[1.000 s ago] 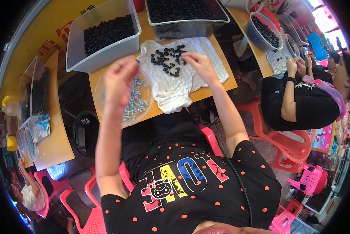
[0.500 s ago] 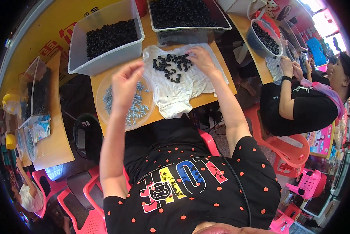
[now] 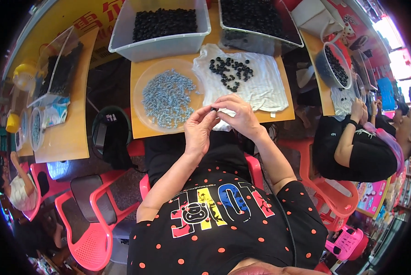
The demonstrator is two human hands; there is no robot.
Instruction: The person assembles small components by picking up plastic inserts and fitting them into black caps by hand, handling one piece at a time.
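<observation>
A light-brown wooden table (image 3: 141, 130) stands before the seated person. Along its far edge sit two open, translucent plastic bins, a left bin (image 3: 164, 49) and a right bin (image 3: 256, 44), both holding many black pieces. A round, clear plastic tray (image 3: 187, 68) covers the near left corner, heaped with small blue-and-white pieces (image 3: 168, 101). To its right, a crumpled white cloth (image 3: 262, 91) lies across to the right edge, with loose, round black pieces (image 3: 233, 73) scattered on its far half.

Similar wooden tables flank this one; by the one on the right sits a co-worker in a black top (image 3: 366, 158). A pink plastic chair (image 3: 91, 247) stands at lower left.

Large red characters run across the yellow wall panel (image 3: 61, 25) at upper left. The person's black, orange-dotted T-shirt (image 3: 233, 238) bears big multicoloured lettering and a cartoon face.

The forearms reach forward and converge at the middle of the table's near edge. There the left hand (image 3: 198, 130) and the right hand (image 3: 239, 118) meet fingertip to fingertip, thumbs and forefingers pinching one small black piece (image 3: 213, 109) between them. The fingers partly cover it, so its exact shape cannot be told.
</observation>
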